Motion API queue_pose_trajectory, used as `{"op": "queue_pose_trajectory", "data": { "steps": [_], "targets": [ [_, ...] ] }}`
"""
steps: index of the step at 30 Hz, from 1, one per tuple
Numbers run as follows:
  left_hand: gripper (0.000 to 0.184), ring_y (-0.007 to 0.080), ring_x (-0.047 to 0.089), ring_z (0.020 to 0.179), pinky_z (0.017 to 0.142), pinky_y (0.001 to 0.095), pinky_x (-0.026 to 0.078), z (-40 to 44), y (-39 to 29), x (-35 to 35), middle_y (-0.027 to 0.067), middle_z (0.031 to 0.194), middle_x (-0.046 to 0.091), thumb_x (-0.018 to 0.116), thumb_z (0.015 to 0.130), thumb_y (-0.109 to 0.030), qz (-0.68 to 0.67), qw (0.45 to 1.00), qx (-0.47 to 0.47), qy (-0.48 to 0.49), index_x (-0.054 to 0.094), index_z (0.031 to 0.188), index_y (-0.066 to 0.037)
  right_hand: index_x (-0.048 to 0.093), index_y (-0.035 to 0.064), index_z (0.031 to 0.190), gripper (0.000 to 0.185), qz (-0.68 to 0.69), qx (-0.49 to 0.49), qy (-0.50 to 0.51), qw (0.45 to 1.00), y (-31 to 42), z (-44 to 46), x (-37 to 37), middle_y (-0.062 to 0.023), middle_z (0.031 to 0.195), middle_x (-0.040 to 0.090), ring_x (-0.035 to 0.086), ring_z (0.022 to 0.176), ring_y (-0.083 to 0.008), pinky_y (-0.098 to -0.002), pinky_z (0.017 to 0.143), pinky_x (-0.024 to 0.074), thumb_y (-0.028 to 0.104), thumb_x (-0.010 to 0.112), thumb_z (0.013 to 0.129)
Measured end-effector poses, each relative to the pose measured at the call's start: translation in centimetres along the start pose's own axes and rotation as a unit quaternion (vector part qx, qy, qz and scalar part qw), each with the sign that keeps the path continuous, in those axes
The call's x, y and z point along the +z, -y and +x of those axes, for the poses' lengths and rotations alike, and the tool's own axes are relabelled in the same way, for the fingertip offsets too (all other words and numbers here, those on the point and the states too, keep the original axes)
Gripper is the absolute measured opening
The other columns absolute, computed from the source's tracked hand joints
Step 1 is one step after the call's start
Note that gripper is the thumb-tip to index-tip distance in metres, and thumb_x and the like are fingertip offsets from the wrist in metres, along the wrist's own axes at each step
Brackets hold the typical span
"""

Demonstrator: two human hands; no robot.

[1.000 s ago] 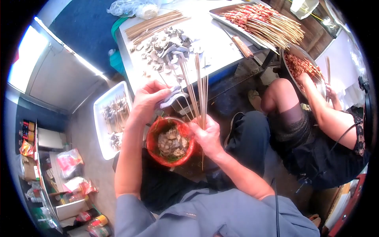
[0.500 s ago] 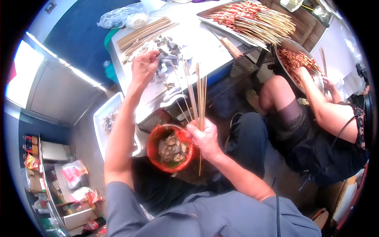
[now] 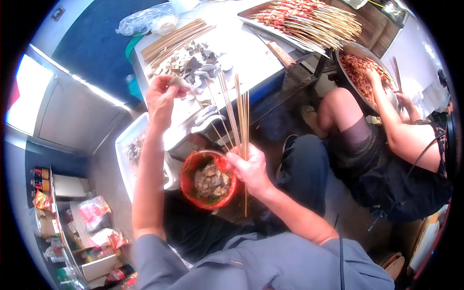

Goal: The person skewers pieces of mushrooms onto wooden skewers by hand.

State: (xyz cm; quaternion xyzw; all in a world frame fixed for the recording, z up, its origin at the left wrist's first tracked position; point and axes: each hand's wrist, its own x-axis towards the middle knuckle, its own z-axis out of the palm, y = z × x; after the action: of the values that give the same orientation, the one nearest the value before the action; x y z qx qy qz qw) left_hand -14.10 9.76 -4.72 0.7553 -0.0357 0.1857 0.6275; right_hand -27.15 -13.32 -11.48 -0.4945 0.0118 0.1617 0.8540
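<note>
My left hand [image 3: 162, 99] is raised over the near left side of the white table [image 3: 251, 53], its thumb and fingers pinched on a small grey slice of food [image 3: 178, 82]. My right hand [image 3: 250, 169] grips a fan of bamboo skewers [image 3: 239, 116], tips pointing up and away. Large pale-grey folded pieces [image 3: 208, 117] lie at the table's near edge, behind the skewers; I cannot tell whether any skewer pierces them. A heap of grey and whitish slices [image 3: 193, 63] is spread on the table. Beside my right hand stands a red bucket [image 3: 186, 186] holding wet chunks of food.
More bare skewers [image 3: 174, 41] lie beyond the heap. A knife [image 3: 281, 53] rests near a tray [image 3: 247, 18] of meat skewers. On the right, another person's hands work at a metal bowl [image 3: 340, 72] of red meat. A white bin [image 3: 126, 166] stands left, near cluttered shelves [image 3: 60, 227].
My left hand has drawn back from the heap toward me and left, now with a grey slice in its fingers. My right hand stays almost still with the skewers.
</note>
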Motion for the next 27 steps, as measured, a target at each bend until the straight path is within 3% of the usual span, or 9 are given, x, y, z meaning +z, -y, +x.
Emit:
{"op": "queue_pose_trajectory", "data": {
  "steps": [3,8,16,27],
  "targets": [
    [0.011,0.027,0.071,0.086,0.075,0.0329,0.058,-2.8,0.1,0.5,0.0144,0.091,0.066,0.056,0.094,-0.001,-0.123,0.991,-0.036,-0.02,0.05,0.103,0.0,0.057,0.0045,0.089,0.006,-0.01,0.014,0.011,1.0,-0.4,-0.3,0.2,-0.0008,0.068,0.06,0.051,0.053,-0.0052,-0.0203,0.048,0.0397,0.007,0.062,0.09],
    [0.016,0.0316,0.07,0.094,0.083,0.0369,0.059,-4.8,-0.5,1.2,0.0187,0.1,0.067,0.057,0.091,0.005,-0.235,0.968,-0.058,-0.064,0.052,0.105,0.0,0.058,0.0044,0.09,0.007,-0.028,0.013,0.015,0.999,-1.2,-0.4,0.4,-0.0009,0.068,0.061,0.051,0.053,-0.0051,-0.0205,0.047,0.0394,0.008,0.063,0.09],
    [0.017,0.0325,0.069,0.096,0.085,0.0375,0.058,-5.6,0.4,0.6,0.0196,0.101,0.068,0.058,0.089,0.006,-0.31,0.944,-0.071,-0.084,0.059,0.105,0.001,0.058,0.0043,0.09,0.007,-0.056,-0.037,0.008,0.998,-2.1,-0.4,0.7,-0.0016,0.07,0.062,0.056,0.06,-0.0074,-0.0228,0.053,0.0443,0.009,0.063,0.09],
    [0.017,0.0328,0.068,0.098,0.086,0.0376,0.058,-6.0,0.7,0.7,0.0201,0.101,0.068,0.057,0.088,0.007,-0.329,0.937,-0.078,-0.083,0.059,0.104,0.001,0.057,0.0045,0.089,0.007,-0.058,-0.003,0.015,0.998,-1.8,-0.4,0.7,-0.0011,0.07,0.062,0.057,0.061,-0.0076,-0.0231,0.055,0.0445,0.009,0.063,0.09]
  ]
}}
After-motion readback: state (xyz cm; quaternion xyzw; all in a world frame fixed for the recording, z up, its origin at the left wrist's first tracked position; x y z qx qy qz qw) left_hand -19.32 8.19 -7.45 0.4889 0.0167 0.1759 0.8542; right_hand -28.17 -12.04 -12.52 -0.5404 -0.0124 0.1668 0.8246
